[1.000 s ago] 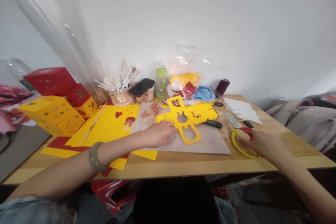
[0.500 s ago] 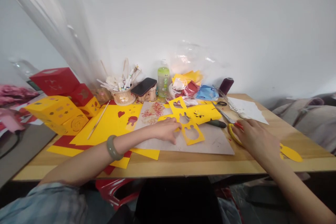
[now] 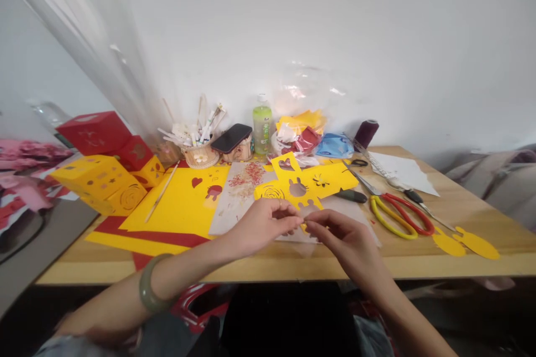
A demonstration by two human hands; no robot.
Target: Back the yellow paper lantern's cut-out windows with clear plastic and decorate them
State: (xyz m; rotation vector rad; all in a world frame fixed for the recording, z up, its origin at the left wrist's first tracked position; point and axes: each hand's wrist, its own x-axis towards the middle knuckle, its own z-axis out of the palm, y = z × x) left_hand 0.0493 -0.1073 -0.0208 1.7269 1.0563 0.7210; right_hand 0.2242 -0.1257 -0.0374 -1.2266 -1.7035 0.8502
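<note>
My left hand (image 3: 270, 220) and my right hand (image 3: 341, 228) meet over the near edge of the grey board (image 3: 352, 217), fingertips pinched close together. What they pinch is too small to make out. Just beyond them lie yellow paper cutouts (image 3: 330, 175) with a heart, a rabbit head and a swirl cut into them. To the right of my right hand, scissors (image 3: 400, 215) with one yellow and one red handle rest on the wood. A craft knife with a dark handle (image 3: 350, 196) lies between the cutouts and the scissors.
Yellow sheets (image 3: 171, 206) and red and yellow paper boxes (image 3: 100, 178) occupy the left side. Along the wall stand a pen basket (image 3: 201, 155), a phone (image 3: 231, 138), a green bottle (image 3: 262, 125) and a purple thread spool (image 3: 366, 134). Yellow oval pieces (image 3: 477, 242) lie at right.
My right hand has left the scissors and moved left to the middle. My left hand has come off the cutouts and nearer to me, and both hands' fingertips now meet.
</note>
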